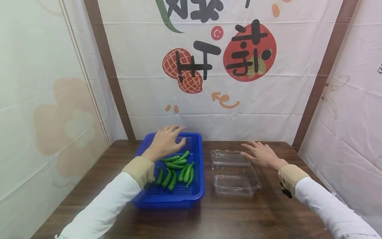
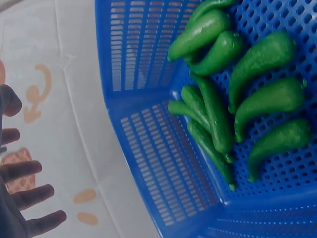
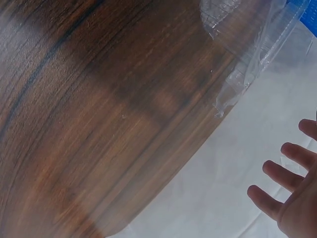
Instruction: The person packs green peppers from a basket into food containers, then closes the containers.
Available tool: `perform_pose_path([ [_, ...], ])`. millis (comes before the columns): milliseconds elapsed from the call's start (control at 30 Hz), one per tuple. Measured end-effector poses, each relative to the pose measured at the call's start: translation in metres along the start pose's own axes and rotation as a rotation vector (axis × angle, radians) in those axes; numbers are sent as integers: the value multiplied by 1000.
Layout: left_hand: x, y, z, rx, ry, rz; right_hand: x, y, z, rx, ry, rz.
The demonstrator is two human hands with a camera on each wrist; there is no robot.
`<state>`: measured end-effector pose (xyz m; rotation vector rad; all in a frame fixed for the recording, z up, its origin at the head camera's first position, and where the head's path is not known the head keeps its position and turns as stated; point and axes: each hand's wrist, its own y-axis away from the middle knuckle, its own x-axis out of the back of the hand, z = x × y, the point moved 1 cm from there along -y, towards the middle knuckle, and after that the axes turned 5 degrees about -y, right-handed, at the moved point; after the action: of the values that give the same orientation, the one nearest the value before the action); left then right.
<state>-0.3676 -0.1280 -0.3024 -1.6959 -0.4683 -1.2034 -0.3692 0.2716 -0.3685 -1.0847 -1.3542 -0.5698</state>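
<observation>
Several green chili peppers lie in loose groups on the floor of a blue perforated basket. My left hand hovers above the basket's far left part, fingers spread and holding nothing. The left wrist view shows the peppers close up, with the left hand's fingers off at the left edge. To the right of the basket stands a clear plastic clamshell box with its lid raised. My right hand is in the air by the lid's right side, its fingers extended with nothing in them.
Basket and box stand on a dark wood-grain table. A white printed cloth hangs behind the table's far edge, and pale cloth walls rise on both sides.
</observation>
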Motion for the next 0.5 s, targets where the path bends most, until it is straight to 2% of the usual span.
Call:
perform_pose_path([
  [233, -6, -4, 14, -63, 16, -43, -8, 1, -1, -10, -23, -19],
  [500, -14, -6, 30, -115, 34, -159, -18, 5, -3, -41, -46, -71],
])
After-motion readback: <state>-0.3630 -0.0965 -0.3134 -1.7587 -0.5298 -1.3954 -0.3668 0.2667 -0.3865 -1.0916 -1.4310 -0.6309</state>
